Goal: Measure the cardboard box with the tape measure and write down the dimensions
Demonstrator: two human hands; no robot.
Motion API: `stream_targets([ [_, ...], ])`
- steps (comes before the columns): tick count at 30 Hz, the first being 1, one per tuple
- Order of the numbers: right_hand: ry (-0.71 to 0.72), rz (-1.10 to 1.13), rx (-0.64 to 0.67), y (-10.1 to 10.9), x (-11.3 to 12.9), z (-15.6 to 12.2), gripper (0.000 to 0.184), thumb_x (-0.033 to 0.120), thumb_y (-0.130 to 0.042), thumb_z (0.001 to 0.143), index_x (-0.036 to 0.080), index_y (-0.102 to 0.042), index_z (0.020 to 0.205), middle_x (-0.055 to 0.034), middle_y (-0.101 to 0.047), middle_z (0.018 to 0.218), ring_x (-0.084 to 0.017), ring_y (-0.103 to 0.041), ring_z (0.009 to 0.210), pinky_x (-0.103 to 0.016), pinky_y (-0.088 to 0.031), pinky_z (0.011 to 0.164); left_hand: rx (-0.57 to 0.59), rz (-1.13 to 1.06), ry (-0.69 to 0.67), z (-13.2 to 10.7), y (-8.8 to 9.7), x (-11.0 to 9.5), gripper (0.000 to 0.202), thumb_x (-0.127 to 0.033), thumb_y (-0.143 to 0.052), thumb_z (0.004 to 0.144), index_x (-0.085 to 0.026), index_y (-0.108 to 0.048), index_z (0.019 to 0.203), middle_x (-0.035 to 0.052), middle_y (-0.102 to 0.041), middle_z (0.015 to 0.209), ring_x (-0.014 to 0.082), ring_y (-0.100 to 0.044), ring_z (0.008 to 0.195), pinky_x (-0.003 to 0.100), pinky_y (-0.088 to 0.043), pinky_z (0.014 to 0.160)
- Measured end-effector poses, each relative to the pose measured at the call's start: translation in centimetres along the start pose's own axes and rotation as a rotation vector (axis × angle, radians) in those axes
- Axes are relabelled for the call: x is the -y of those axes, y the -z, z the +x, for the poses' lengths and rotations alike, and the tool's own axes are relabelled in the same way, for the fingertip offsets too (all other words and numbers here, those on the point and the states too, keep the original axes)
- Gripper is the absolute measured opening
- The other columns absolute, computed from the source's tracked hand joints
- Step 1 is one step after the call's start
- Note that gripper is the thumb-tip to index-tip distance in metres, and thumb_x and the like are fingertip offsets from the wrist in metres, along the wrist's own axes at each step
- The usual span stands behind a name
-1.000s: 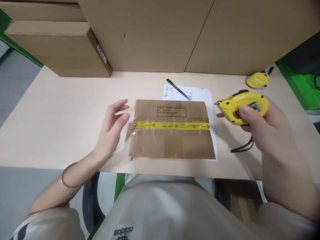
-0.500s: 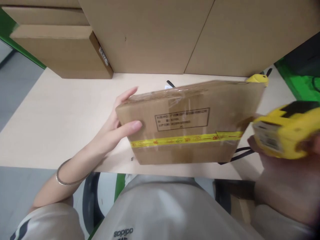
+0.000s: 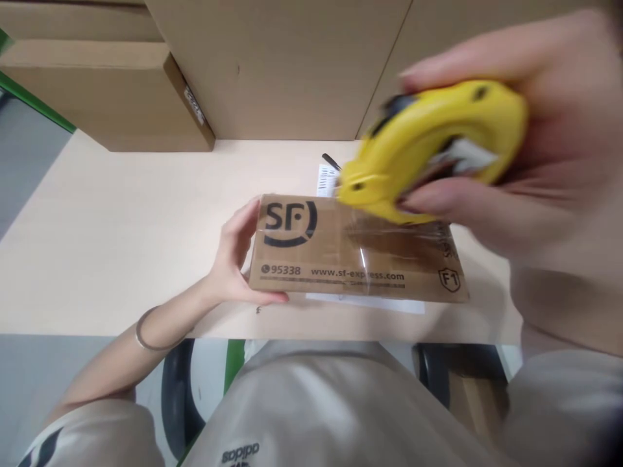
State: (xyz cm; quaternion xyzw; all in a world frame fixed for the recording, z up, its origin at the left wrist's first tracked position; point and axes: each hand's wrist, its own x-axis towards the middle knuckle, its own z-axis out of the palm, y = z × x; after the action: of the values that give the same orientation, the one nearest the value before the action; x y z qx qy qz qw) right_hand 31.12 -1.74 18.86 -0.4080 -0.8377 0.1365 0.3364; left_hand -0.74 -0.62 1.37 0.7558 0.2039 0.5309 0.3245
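The cardboard box (image 3: 311, 259) is held over the table with a narrow, printed, clear-taped side turned up. My left hand (image 3: 236, 259) grips its left end, the thumb along the near lower edge and fingers around the far side. In my right hand (image 3: 540, 162) is a yellow-and-black loop-handled hand tool (image 3: 501, 110), blurred by motion, its exact kind unclear. Fingers and thumb close around the loop. The tool's nose overlaps the far edge of the box in view; whether it touches cannot be told. White paper (image 3: 413, 306) shows below the box's near edge.
Large cartons (image 3: 287, 71) stand along the back of the pale table (image 3: 121, 240). A smaller carton (image 3: 97, 97) is at the back left. Behind the box lie a printed slip (image 3: 326, 178) and a thin black item (image 3: 331, 161). A dark chair armrest (image 3: 180, 389) shows below the table edge.
The box has tilted from its broad, yellow-taped face to the narrow printed side. My right hand has brought the yellow tool up and left, over the box. My left hand keeps its hold.
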Motion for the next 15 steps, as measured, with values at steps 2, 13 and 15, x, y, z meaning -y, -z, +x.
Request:
stream_targets([
  [2, 0.149, -0.046, 0.137, -1.4, 1.8, 2.4, 0.056, 0.061, -0.067, 0.103, 0.031, -0.063, 0.150, -0.0007, -0.061, 0.154, -0.026, -0.060, 0.140, -0.041, -0.050, 0.118, 0.003, 0.014, 0.038, -0.6, 0.3, 0.3, 0.130, -0.080, -0.100, 0.042, -0.034, -0.055, 0.156, 0.0140, -0.060, 0.154, 0.0479, -0.057, 0.146, 0.069, -0.045, 0.126],
  [13, 0.352, -0.035, 0.422, -4.1, 2.2, 4.3, 0.030, 0.034, -0.056, 0.109, 0.031, -0.068, 0.136, 0.0052, -0.078, 0.114, -0.016, -0.071, 0.089, -0.029, -0.049, 0.078, 0.065, 0.019, -0.042, -2.6, 1.0, 2.3, 0.142, -0.077, -0.101, 0.045, -0.045, -0.037, 0.167, 0.0085, -0.057, 0.159, 0.0433, -0.060, 0.145, 0.062, -0.052, 0.122],
  [15, 0.352, -0.049, 0.419, -3.6, 2.0, 4.0, 0.029, 0.035, -0.057, 0.108, 0.033, -0.070, 0.134, 0.0063, -0.079, 0.112, -0.016, -0.071, 0.089, -0.029, -0.049, 0.078, 0.002, 0.014, 0.024, -2.6, 1.1, 2.8, 0.131, -0.080, -0.099, 0.046, -0.052, -0.044, 0.162, 0.0052, -0.056, 0.161, 0.0430, -0.058, 0.147, 0.064, -0.050, 0.123],
])
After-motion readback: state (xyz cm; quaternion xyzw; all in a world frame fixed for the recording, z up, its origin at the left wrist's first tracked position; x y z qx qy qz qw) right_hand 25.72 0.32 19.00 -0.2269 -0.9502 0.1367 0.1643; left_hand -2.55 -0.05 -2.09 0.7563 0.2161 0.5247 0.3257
